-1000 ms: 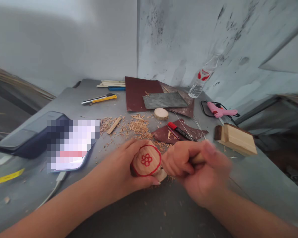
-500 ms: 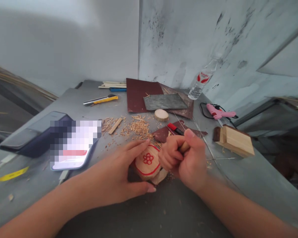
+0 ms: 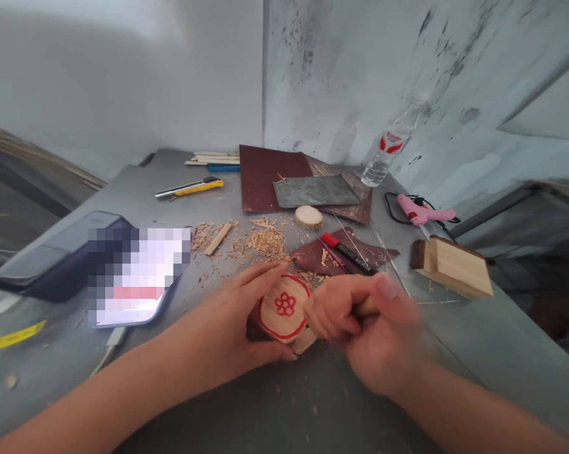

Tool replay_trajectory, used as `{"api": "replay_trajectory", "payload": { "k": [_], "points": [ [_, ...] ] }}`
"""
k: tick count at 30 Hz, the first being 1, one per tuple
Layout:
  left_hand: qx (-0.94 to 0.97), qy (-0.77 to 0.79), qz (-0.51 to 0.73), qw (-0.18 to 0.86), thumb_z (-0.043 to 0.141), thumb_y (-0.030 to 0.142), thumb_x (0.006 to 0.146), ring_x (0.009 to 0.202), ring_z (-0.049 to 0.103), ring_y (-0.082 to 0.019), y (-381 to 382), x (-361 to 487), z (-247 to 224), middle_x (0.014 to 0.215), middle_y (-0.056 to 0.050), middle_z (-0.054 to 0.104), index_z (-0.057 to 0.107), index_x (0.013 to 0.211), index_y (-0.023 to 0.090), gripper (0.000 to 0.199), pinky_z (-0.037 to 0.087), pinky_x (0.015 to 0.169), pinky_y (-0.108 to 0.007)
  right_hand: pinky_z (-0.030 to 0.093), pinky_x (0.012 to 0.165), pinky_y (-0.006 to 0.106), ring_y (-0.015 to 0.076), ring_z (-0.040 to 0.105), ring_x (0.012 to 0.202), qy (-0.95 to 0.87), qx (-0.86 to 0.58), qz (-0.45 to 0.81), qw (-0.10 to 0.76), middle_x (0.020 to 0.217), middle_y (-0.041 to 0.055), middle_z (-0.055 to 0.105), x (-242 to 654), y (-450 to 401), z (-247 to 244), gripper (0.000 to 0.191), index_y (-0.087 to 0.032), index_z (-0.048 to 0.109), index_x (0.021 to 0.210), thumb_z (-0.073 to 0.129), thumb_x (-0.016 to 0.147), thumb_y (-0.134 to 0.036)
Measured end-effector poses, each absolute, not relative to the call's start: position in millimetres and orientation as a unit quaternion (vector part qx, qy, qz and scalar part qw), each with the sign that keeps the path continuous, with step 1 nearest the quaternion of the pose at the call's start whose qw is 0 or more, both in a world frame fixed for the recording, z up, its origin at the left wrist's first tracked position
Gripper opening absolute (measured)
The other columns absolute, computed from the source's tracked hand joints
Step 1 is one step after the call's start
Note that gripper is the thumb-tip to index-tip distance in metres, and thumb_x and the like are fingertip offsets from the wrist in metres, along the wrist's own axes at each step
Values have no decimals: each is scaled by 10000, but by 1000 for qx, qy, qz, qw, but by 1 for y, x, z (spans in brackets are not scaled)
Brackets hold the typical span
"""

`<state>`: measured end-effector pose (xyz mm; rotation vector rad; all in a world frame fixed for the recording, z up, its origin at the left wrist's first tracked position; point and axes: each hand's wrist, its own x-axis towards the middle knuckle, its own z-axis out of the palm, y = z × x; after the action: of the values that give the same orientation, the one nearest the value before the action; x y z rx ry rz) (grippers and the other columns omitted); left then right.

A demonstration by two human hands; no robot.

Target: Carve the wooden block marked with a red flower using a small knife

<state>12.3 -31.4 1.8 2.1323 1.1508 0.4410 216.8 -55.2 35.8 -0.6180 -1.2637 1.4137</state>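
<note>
My left hand [image 3: 218,315] holds a round slice of wood [image 3: 282,308] at its edge, fingers above and thumb below. The slice's pale face bears a red ring and a red flower, and a darker carved side shows at its lower left. My right hand [image 3: 367,334], blurred by motion, is closed in a fist around a wooden-handled tool [image 3: 366,307] right next to the slice. The fist hides the tool's tip, so I cannot see whether it touches the wood.
Wood shavings [image 3: 265,243] lie beyond my hands, near a red-capped marker [image 3: 346,253] on brown sandpaper [image 3: 329,255]. Farther off are a small wood slice [image 3: 308,217], a yellow utility knife [image 3: 190,187], a pixelated phone [image 3: 137,277], a pink glue gun [image 3: 421,212] and a wooden block [image 3: 450,268].
My right fist has swung back to the right across the slice's edge, after being closer to the slice's top half a second ago. My left hand has closed a little around the slice.
</note>
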Motion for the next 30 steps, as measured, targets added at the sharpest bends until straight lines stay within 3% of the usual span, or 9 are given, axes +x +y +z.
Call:
{"api": "replay_trajectory", "payload": {
  "k": [6,12,17,23,30],
  "points": [
    [804,452,200,331,884,556,771,1498,512,-412,-32,13,1,1626,-154,530,522,1549,261,907,436,1251,-631,243,559,336,122,281,508,-666,-258,500,490,568,-32,356,211,-59,23,625,-211,373,619,354,1122,-581],
    [815,424,190,346,829,463,850,1433,580,-391,-30,7,13,1666,-125,464,495,1564,309,803,558,1153,-558,197,437,290,108,208,419,-505,-276,640,510,463,-64,236,221,-45,34,680,-239,321,534,442,1002,-717],
    [785,446,193,384,841,462,829,1265,683,-361,-29,13,16,1551,-136,546,577,1461,264,713,647,1001,-509,213,458,299,106,242,432,-521,-269,632,507,479,-48,267,225,-48,44,642,-220,333,526,530,998,-608],
    [769,461,206,391,842,439,829,1189,700,-344,-32,16,12,1501,-123,561,572,1454,297,696,658,932,-498,257,524,348,142,311,476,-566,-271,601,495,502,-22,313,228,-60,56,638,-218,362,554,506,1018,-631],
    [762,480,215,377,914,533,737,1086,701,-322,-33,23,7,1393,-118,589,619,1366,257,748,629,930,-522,258,512,352,152,310,460,-552,-302,597,498,477,-19,294,224,-61,58,656,-222,350,533,500,1013,-642]
  ]
}}
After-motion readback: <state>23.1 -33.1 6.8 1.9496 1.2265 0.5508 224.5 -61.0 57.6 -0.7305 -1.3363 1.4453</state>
